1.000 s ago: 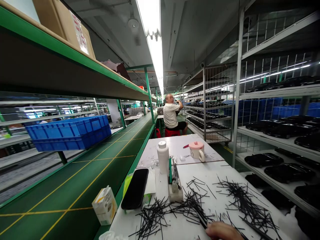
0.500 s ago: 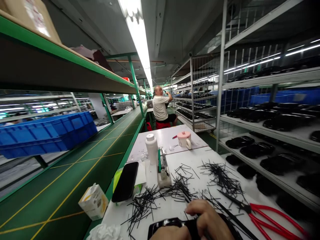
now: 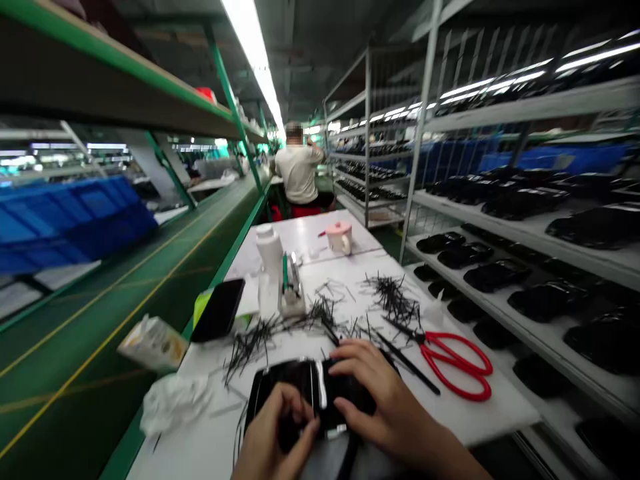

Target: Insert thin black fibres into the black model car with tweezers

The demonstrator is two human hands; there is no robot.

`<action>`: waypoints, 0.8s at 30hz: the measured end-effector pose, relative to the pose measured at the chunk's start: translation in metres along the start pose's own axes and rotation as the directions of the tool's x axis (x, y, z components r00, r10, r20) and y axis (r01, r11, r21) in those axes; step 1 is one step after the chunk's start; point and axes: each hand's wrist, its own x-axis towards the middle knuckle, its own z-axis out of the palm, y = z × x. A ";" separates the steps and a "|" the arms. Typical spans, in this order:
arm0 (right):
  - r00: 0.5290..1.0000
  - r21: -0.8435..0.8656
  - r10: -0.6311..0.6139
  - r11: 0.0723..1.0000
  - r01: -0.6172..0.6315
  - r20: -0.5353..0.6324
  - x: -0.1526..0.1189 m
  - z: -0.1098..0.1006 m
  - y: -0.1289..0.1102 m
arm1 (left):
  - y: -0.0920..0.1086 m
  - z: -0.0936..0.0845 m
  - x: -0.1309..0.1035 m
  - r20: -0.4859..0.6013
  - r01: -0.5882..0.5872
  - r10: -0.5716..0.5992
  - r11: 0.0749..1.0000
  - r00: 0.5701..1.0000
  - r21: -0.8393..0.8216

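Observation:
A glossy black part point(image 3: 323, 393) lies on the white table in front of me. My left hand point(image 3: 283, 427) is at its left side, fingers bent and thumb near the fingertips; what they pinch, if anything, is too small to name. Over the right side of the part, my right hand point(image 3: 373, 393) has its fingers spread, with a dark thin tool point(image 3: 330, 333) by its fingertips. Thin black strips point(image 3: 255, 343) lie in loose piles beyond the part. Red-handled scissors point(image 3: 457, 363) rest to the right, beside a long black tool point(image 3: 410, 363).
Around the far part of the table stand a white bottle point(image 3: 270, 250) and a pink-lidded mug point(image 3: 339, 238). A phone point(image 3: 219, 310), crumpled tissue point(image 3: 175, 403) and small box point(image 3: 154, 343) are at the left. Racks point(image 3: 520, 250) flank the right; a person point(image 3: 299, 170) sits ahead.
The view has tilted down and shifted right, showing more of the black part and both hands. My right hand has spread its fingers over the part.

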 end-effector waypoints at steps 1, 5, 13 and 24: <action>0.997 -0.015 0.007 1.000 -0.006 0.071 -0.003 -0.001 0.000 | 0.003 0.006 -0.007 -0.075 0.007 -0.007 1.000 0.997 0.004; 0.985 0.003 -0.020 1.000 0.020 0.174 -0.011 0.007 0.000 | 0.015 0.022 -0.019 -0.215 -0.018 0.030 0.998 0.976 0.056; 0.983 0.143 -0.027 0.990 0.000 0.183 -0.019 0.013 0.000 | 0.023 0.030 -0.028 -0.247 -0.056 0.104 0.980 0.963 0.193; 0.987 0.186 -0.016 0.982 -0.014 0.161 -0.023 0.005 0.004 | 0.022 0.030 -0.029 -0.326 -0.097 0.229 0.922 0.917 0.374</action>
